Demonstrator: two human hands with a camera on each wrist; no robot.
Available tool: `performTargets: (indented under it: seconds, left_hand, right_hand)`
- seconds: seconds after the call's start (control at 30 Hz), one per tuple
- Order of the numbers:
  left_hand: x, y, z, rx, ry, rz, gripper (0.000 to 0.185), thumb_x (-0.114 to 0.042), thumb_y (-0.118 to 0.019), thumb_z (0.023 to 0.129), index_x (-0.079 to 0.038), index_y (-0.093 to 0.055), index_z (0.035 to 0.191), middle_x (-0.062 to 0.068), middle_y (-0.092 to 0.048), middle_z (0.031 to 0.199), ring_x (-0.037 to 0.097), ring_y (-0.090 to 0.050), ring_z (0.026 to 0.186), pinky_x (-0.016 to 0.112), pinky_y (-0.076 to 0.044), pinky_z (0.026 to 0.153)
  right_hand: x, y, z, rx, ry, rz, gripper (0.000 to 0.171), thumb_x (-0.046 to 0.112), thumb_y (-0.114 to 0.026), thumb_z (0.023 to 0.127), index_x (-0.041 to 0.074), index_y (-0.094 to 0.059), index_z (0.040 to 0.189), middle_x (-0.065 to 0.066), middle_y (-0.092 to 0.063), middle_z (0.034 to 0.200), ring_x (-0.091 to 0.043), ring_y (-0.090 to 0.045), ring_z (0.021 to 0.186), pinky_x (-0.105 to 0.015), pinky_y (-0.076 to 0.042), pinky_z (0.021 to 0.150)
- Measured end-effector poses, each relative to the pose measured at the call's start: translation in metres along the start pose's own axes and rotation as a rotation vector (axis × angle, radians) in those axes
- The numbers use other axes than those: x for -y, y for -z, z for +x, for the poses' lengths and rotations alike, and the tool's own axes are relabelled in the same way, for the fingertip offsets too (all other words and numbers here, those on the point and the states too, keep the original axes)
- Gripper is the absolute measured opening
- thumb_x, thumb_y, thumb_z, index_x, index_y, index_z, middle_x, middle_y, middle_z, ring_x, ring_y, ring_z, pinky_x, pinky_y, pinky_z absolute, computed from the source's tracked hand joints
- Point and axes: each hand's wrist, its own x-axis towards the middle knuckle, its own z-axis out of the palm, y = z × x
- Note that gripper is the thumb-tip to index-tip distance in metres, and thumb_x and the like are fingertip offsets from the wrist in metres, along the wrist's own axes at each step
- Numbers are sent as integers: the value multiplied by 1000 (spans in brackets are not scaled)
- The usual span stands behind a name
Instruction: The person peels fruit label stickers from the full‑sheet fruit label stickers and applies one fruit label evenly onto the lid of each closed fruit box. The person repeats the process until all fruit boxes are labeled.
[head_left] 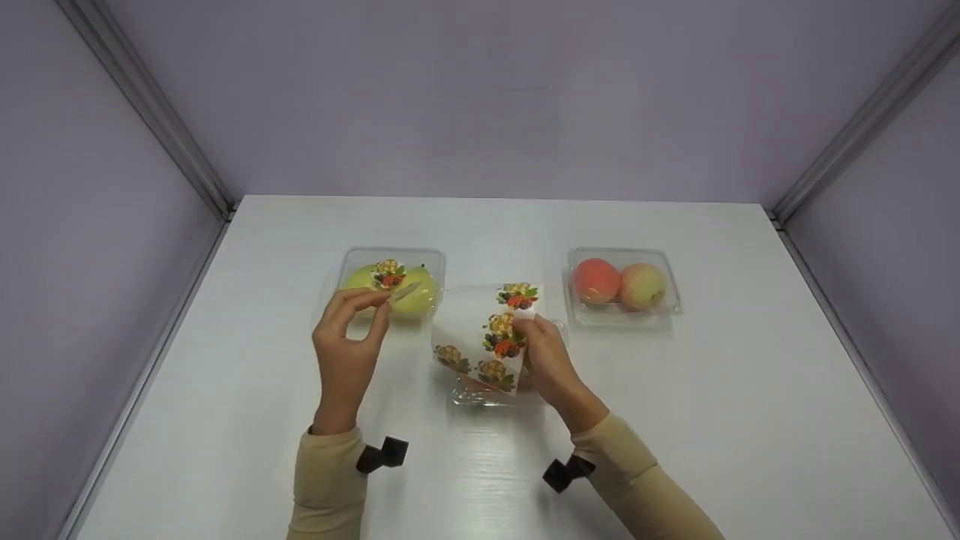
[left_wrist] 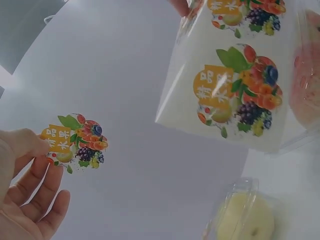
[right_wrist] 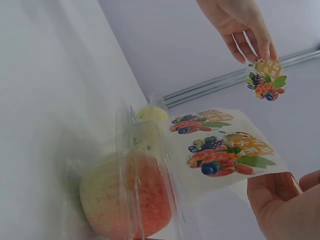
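Note:
A fruit-print sticker (left_wrist: 80, 142) is pinched between the thumb and fingers of my left hand (head_left: 346, 352); it appears nearly edge-on in the head view. My right hand (head_left: 551, 360) grips the edge of a white sticker sheet (head_left: 469, 330) that bears several of the same colourful prints. Under the sheet lies a clear plastic box (head_left: 480, 397), largely hidden by it. In the right wrist view, a red and yellow apple (right_wrist: 125, 197) shows inside this box. My left hand is in front of another clear box (head_left: 352, 259) holding yellow-green fruit, with a fruit sticker (head_left: 389, 274) on its lid.
At the back right, a third clear box (head_left: 622, 319) contains a red fruit (head_left: 597, 281) and a paler fruit (head_left: 643, 286). All the boxes stand on a white table (head_left: 750, 420), with pale panels (head_left: 480, 97) rising behind it and on both sides.

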Motion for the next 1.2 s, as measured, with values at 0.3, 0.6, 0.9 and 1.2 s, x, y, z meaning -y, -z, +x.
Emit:
performTargets:
  seconds: [0.3, 0.6, 0.9, 1.2]
  left_hand:
    - [0, 11, 2, -25, 5, 40, 11, 2, -68, 85, 0, -73, 95, 14, -67, 94, -4, -58, 93, 11, -47, 87]
    - [-1, 15, 2, -38, 2, 55, 11, 3, -68, 84, 2, -72, 94, 16, -66, 93, -4, -58, 94, 11, -47, 89]
    - [-1, 14, 0, -17, -13, 29, 13, 4, -67, 85, 0, -72, 96, 16, -66, 94, -3, -58, 93, 13, -47, 88]
    - [0, 16, -1, -8, -19, 32, 12, 3, -66, 86, 0, -72, 96, 15, -66, 95, -2, -58, 94, 14, -47, 88]
  right_hand:
    - [-9, -29, 3, 14, 28, -70, 32, 22, -52, 98, -2, -64, 116, -2, -71, 99, -10, -66, 88, -32, -58, 84]
    - [-16, -54, 7, 115, 137, -178, 28, 16, -61, 94, -11, -66, 89, 8, -58, 67, -3, -48, 59, -17, -39, 53]
    - [-27, -76, 12, 240, 108, -352, 27, 15, -60, 95, -9, -63, 83, -6, -65, 64, -3, -53, 46, -18, -44, 44]
    - [-41, -97, 9, 271, -122, -212, 17, 10, -46, 100, -2, -59, 100, -24, -73, 96, -20, -75, 74, -34, -61, 73]
